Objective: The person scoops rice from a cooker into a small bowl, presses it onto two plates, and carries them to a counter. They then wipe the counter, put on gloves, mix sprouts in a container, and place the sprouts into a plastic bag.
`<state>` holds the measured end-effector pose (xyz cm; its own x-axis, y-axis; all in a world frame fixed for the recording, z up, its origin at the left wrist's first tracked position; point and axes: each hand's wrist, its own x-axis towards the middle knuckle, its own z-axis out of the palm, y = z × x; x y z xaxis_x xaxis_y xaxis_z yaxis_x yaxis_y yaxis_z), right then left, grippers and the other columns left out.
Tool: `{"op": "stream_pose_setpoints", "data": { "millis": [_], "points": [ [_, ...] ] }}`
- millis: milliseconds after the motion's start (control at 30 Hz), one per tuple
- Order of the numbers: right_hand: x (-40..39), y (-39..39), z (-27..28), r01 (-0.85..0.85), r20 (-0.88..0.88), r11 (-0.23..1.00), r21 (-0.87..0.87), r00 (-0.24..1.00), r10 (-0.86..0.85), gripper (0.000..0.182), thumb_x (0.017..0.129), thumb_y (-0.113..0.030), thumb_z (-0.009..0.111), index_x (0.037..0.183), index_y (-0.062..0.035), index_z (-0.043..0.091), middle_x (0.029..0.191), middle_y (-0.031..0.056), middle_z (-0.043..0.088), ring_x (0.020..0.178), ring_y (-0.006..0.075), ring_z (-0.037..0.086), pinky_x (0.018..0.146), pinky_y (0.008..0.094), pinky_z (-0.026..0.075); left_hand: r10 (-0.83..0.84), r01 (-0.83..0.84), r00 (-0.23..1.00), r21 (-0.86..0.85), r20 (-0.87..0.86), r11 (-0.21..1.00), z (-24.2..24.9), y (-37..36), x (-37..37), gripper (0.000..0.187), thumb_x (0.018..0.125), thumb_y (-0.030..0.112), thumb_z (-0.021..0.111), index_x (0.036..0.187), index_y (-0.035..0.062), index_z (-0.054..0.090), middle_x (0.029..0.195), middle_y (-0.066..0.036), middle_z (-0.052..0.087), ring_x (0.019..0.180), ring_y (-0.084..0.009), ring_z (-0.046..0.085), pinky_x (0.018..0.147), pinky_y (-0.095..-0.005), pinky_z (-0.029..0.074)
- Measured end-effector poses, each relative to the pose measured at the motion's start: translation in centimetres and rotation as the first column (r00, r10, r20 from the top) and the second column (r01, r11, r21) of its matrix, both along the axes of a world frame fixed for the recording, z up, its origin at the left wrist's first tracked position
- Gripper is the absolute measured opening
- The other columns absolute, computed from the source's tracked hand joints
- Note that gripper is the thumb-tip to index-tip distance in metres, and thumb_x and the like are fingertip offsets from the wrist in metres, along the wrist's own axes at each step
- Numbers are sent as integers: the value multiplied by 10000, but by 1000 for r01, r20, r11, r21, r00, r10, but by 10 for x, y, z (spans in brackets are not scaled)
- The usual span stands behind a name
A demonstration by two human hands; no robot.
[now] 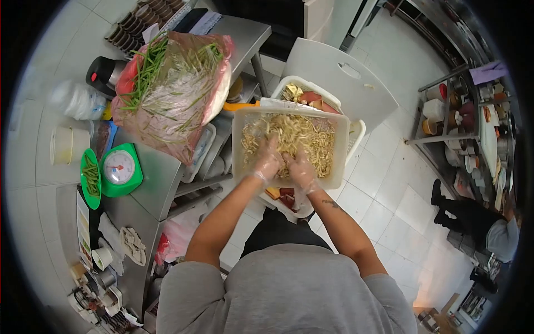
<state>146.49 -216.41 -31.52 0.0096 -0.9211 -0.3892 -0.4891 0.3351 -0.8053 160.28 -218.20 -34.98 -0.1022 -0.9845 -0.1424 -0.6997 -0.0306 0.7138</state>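
A translucent rectangular tub (pixel 340 178) in front of me holds a heap of pale, noodle-like strands (pixel 320 139). My left hand (pixel 269 159), in a clear plastic glove, is in the heap on the left side, its fingers curled around strands. Beside it my right hand (pixel 301 170), gloved the same way, grips into the strands near the tub's front edge. Between and beyond the hands a clump looks raised and smeared by motion. Strands partly cover the fingertips of both hands.
Under the tub sits a white basket (pixel 359 133) with packets. Left, a steel table (pixel 139 195) bears a pink bag (pixel 178 106) of green beans, a green scale (pixel 119 170) and a green dish (pixel 90 178). A white folding table (pixel 334 67) stands beyond; another person (pixel 478 222) is at right.
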Motion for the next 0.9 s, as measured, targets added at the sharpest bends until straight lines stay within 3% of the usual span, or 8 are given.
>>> {"op": "stream_pose_setpoints", "data": {
  "millis": [100, 200, 333, 433, 533, 633, 733, 900],
  "points": [
    [15, -19, 23, 31, -112, 999, 13, 993, -29, 489, 910, -246, 502, 1313, 20, 431, 1108, 340, 569, 1068, 450, 550, 917, 452, 429, -8, 4, 1000, -153, -25, 988, 19, -21, 19, 468, 822, 50, 528, 1284, 68, 453, 1226, -317, 489, 1128, -412, 505, 937, -453, 418],
    [3, -39, 14, -146, -174, 989, 35, 973, 150, 459, 921, -287, 494, 1255, 27, 479, 997, 320, 610, 982, 445, 585, 872, 461, 447, 84, -84, 996, 48, 6, 995, 52, -37, 26, 366, 837, 56, 514, 1202, 45, 504, 1059, -322, 566, 1001, -428, 561, 864, -487, 440],
    [-18, -38, 10, -55, -153, 991, -121, 988, 36, 450, 898, -323, 515, 1192, 17, 533, 913, 303, 621, 928, 435, 596, 846, 458, 458, 125, -125, 987, 0, 101, 992, 61, -44, 30, 327, 860, 160, 566, 1162, 40, 530, 862, -291, 607, 887, -457, 584, 768, -506, 454],
    [-41, -35, 24, -127, -206, 982, -139, 974, 97, 435, 867, -312, 549, 1194, -25, 557, 1002, 283, 604, 999, 406, 572, 898, 432, 437, -47, 41, 998, 115, 50, 992, 58, -44, 37, 419, 835, 300, 632, 1148, 32, 554, 980, -321, 593, 965, -449, 575, 825, -488, 457],
    [-66, -26, -30, -259, -253, 951, -168, 944, 212, 449, 815, -251, 638, 1223, -79, 567, 1208, 221, 563, 1139, 355, 520, 991, 386, 391, -252, 232, 922, 102, 294, 967, 60, -43, 46, 550, 825, 403, 632, 1279, 110, 528, 1142, -265, 578, 1040, -395, 571, 902, -457, 447],
    [-80, -9, -60, -95, -135, 965, -243, 989, 63, 495, 753, -98, 688, 1231, -78, 561, 1209, 180, 561, 1156, 343, 510, 1009, 375, 380, -244, 194, 906, 173, 345, 966, 34, -63, 55, 584, 807, 431, 640, 1290, 122, 527, 1258, -228, 517, 1145, -391, 507, 999, -453, 386],
    [-83, 1, -85, 23, -4, 917, -399, 1000, -27, 476, 741, -9, 674, 1202, -87, 579, 1101, 190, 603, 1088, 334, 557, 954, 372, 419, -43, 0, 958, 151, 283, 989, 49, -78, 19, 517, 823, 380, 610, 1277, 143, 539, 1247, -199, 529, 1160, -386, 502, 987, -456, 400],
    [-70, 0, -50, 152, -127, 956, -249, 974, -188, 208, 782, -77, 684, 963, -23, 596, 915, 234, 625, 896, 379, 615, 769, 418, 473, -504, 461, 763, 205, 405, 863, 59, -56, -40, 351, 838, 154, 524, 1181, 191, 591, 1292, -170, 489, 1169, -362, 506, 965, -453, 422]
  ]
}}
